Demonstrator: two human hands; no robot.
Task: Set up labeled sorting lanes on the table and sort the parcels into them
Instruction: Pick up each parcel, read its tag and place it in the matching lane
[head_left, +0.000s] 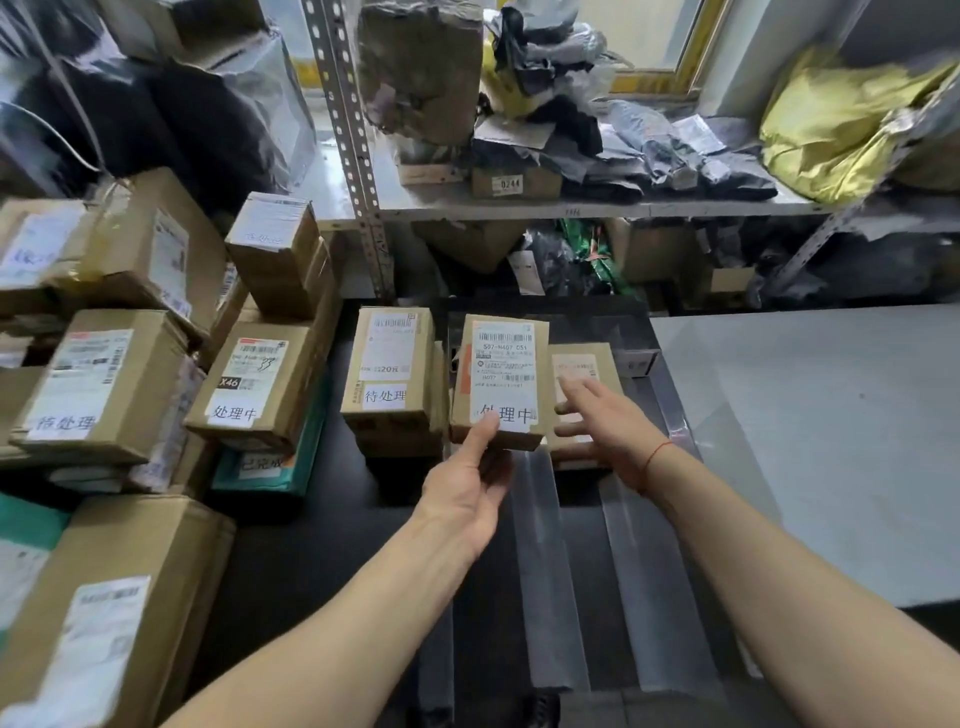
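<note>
Parcel marked 处理中 stood upright just right of the 待处理 box, left hand pinching its lower edge, right hand spread open beside it.

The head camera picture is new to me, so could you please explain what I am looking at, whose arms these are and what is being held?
There is no machine here: a person wears one wide-angle camera on the head, looking forward and down, so the two bare arms are their own. The left hand holds a cardboard parcel at its near end, thumb on a white handwritten label 处理中. The right hand is open, fingers straight, over a lower parcel beside it; whether it touches is unclear. Both sit on a dark table with clear tape strips running away from the viewer like lane lines. To the left stands a parcel labelled 待处理, and further left a pile of boxes. Behind is a metal shelf loaded with bags and cartons.
</note>
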